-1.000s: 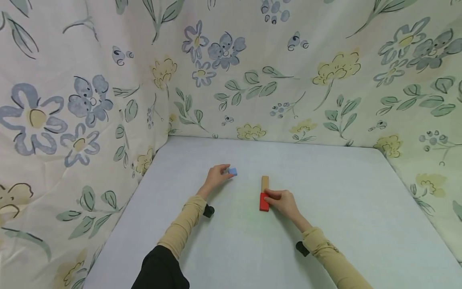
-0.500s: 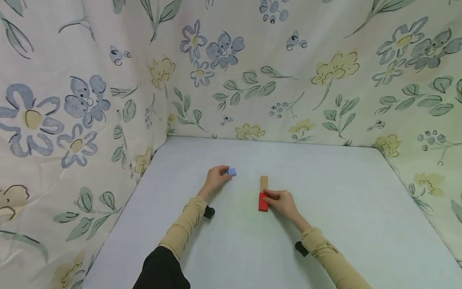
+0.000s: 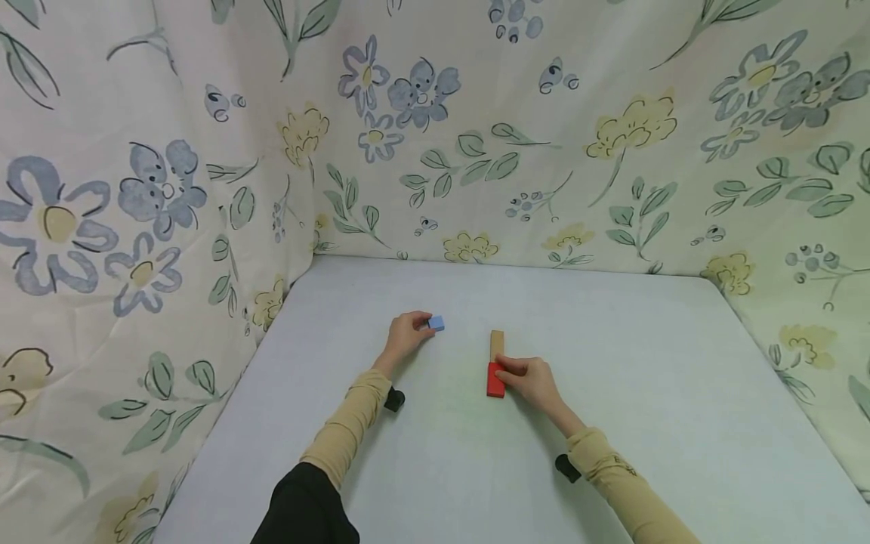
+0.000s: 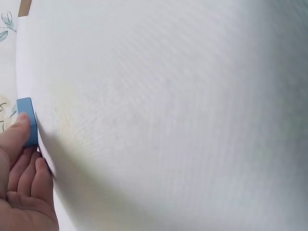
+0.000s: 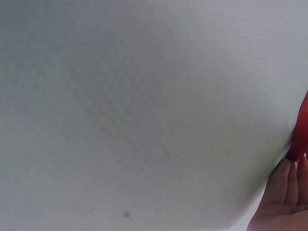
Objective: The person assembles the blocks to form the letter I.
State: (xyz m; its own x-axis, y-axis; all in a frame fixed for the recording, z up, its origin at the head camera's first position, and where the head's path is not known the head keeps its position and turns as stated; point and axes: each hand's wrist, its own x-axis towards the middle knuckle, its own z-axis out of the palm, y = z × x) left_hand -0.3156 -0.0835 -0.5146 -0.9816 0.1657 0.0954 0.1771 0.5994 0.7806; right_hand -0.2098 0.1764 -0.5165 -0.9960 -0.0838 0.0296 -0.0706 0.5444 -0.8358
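Observation:
A small blue block (image 3: 437, 323) is pinched between the thumb and fingers of my left hand (image 3: 404, 334), left of the table's middle. The left wrist view shows the thumb lying against one face of the blue block (image 4: 29, 122). My right hand (image 3: 533, 379) grips a red block (image 3: 496, 381) by its upper right part. Directly beyond it, in line, is a tan wooden block (image 3: 498, 344) whose near end meets the red one. Only an edge of the red block (image 5: 301, 132) shows in the right wrist view, above several fingers (image 5: 284, 187).
A white-covered table (image 3: 612, 332) lies under both hands. Floral cloth (image 3: 469, 136) hangs behind it and along the left and right sides. Dark wrist cameras (image 3: 394, 399) sit under both forearms. A brown block end (image 4: 24, 7) peeks in at the left wrist view's upper corner.
The view shifts very slightly. Both hands keep their hold on the blue and red blocks, with no clear movement of either.

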